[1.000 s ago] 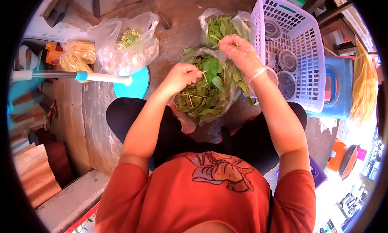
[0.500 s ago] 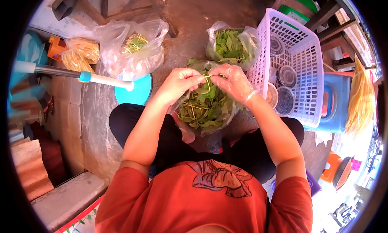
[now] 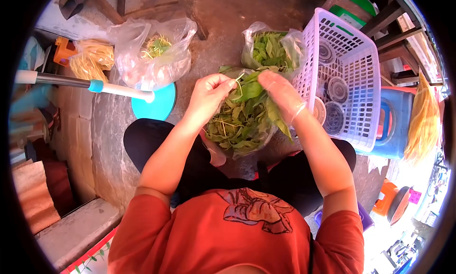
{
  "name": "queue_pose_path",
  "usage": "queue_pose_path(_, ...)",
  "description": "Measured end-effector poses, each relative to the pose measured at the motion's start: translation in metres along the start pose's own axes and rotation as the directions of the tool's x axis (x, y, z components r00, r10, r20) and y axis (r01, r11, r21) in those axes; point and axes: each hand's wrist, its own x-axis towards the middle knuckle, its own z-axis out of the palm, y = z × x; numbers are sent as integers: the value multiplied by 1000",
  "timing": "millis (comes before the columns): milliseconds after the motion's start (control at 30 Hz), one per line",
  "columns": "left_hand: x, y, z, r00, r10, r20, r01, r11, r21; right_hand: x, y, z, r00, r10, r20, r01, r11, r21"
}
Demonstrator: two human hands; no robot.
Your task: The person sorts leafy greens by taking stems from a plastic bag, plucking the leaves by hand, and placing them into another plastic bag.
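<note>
Over a clear plastic bag (image 3: 265, 142) heaped with leafy greens (image 3: 232, 127) in front of me, a green sprig (image 3: 251, 90) was held by its stem in my left hand (image 3: 209, 96), thumb and forefinger pinched together on it, while my plastic-gloved right hand (image 3: 282, 96) was blurred at its leaves, so I could not tell how far those fingers were closed or whether they gripped anything. Just beyond stood a second bag (image 3: 298, 48) of greens, close to a pale lilac basket (image 3: 313, 69) with round containers (image 3: 337, 89) inside; off to my left, another bag (image 3: 175, 64) held yellowish stems (image 3: 156, 47) near a turquoise disc (image 3: 156, 106).
</note>
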Motion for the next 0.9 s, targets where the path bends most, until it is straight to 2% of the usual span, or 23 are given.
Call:
queue_pose_path(67, -2, -3, 6, 998, 39, -40, -36, 997, 71, -15, -10, 25, 999, 5, -54, -10, 996, -86)
queue_pose_path(100, -3, -4, 10, 997, 61, -57, -54, 993, 106, -17, -6, 31, 999, -42, 27, 41, 998, 42)
queue_pose_path(200, -5, 2, 17, 992, 102, -74, -83, 970, 229, -15, 8, 34, 997, -75, 29, 77, 996, -55)
queue_pose_path(333, -6, 8, 16, 996, 92, 5, -88, 928, 362, -16, 8, 33, 952, -307, -10, 292, 914, -282)
queue_pose_path(367, -6, 7, 16, 993, 114, 13, -109, 911, 399, -18, 4, 31, 908, -418, 9, 386, 828, -406)
queue_pose_path(467, -2, 4, 17, 988, 157, 7, -144, 885, 442, -16, 0, 34, 887, -462, -13, 332, 655, -679)
queue_pose_path(533, 3, 1, 15, 989, 146, -7, -127, 883, 452, -17, -3, 37, 897, -443, -5, 300, 616, -728)
queue_pose_path(633, 9, -8, 12, 999, 51, -17, -40, 919, 391, -15, -2, 38, 909, -416, -6, 241, 539, -807)
queue_pose_path(733, 12, -11, 12, 999, 47, -13, -38, 914, 403, 0, 17, 35, 931, -352, -100, 248, 807, -536)
queue_pose_path(767, 12, -12, 12, 999, 51, -5, -45, 912, 409, 9, 29, 32, 923, -374, -94, 296, 843, -450)
queue_pose_path(800, 12, -13, 11, 998, 56, 4, -52, 909, 414, 6, 24, 29, 936, -329, -122, 221, 823, -524)
queue_pose_path(867, 11, -15, 6, 995, 75, -60, -57, 963, 264, -5, 1, 22, 951, -242, -190, 62, 757, -651)
queue_pose_path(900, 12, -11, -4, 995, 34, -92, -7, 960, 280, -9, -11, 14, 959, -191, -210, -31, 665, -746)
